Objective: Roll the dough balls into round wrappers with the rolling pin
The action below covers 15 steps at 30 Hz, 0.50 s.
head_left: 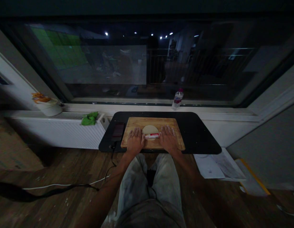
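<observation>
A wooden cutting board (pixel 166 122) lies on a small black table (pixel 199 133). On the board sits a flat round disc of pale dough (pixel 149 129). Across its near edge lies a cylinder with a red-and-white label (pixel 152 136), used like a rolling pin. My left hand (pixel 135 140) lies flat on the cylinder's left end, fingers stretched out. My right hand (pixel 168 138) lies flat on its right end, fingers also stretched forward. Both palms press down on it.
A dark phone (pixel 118 131) with a cable lies on the table's left part. A plastic water bottle (pixel 177 98) stands on the window sill. A green cloth (pixel 90 118) lies on the radiator, a white bowl (pixel 49 106) to its left. Papers (pixel 215 164) lie on the floor at right.
</observation>
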Tool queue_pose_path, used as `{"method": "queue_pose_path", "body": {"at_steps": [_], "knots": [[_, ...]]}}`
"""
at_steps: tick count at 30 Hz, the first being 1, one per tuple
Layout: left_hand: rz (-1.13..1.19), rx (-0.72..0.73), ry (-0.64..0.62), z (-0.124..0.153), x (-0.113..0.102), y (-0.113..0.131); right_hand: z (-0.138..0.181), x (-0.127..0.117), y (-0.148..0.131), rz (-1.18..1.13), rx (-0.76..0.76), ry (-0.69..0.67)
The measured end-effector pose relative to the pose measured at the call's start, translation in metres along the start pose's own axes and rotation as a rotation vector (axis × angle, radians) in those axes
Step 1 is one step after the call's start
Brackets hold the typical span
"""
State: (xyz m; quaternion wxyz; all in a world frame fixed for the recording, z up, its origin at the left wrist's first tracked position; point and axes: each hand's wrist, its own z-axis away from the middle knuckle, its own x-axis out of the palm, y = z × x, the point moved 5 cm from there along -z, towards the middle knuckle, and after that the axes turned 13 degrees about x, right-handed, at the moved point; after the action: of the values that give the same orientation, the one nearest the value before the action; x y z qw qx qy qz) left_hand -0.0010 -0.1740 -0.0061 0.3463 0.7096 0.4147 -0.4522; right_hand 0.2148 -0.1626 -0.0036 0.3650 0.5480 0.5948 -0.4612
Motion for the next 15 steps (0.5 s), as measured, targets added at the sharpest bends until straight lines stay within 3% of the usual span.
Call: {"method": "queue_pose_path", "body": {"at_steps": [15], "knots": [[-0.047,-0.105,-0.032,-0.054,0.004,-0.022,-0.077,0.021,-0.013,0.048,0.012,-0.183]]}}
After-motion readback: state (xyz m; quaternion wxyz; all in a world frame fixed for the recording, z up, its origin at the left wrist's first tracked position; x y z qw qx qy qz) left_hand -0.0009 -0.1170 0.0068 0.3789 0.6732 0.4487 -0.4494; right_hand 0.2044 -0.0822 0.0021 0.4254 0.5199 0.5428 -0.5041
